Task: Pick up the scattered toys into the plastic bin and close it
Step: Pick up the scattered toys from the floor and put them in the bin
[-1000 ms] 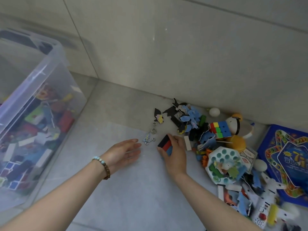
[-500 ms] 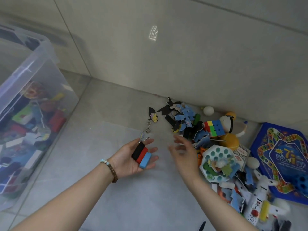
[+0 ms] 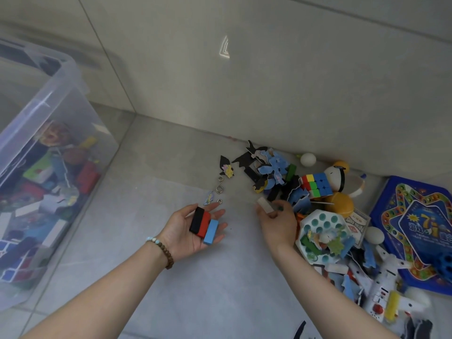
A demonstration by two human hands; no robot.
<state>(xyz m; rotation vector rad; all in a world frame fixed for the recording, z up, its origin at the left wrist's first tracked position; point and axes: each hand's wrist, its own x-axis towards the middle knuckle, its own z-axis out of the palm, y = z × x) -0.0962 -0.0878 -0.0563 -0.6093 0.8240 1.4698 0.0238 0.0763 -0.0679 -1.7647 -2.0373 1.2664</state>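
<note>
head | left hand [image 3: 182, 234] flat, carrying three blocks [image 3: 203, 223] | right hand [image 3: 278, 225] pinches white block [image 3: 264, 205] | floor [image 3: 137, 216] strip separates hands from bin [image 3: 52, 92]

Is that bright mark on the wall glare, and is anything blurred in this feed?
Head view: the bright triangular patch on the grey tiled wall looks like a reflection; head view, left edge: the clear plastic bin is soft and its contents hazy; the left hand and the right hand pinching a white rectangular block are sharp.
</note>
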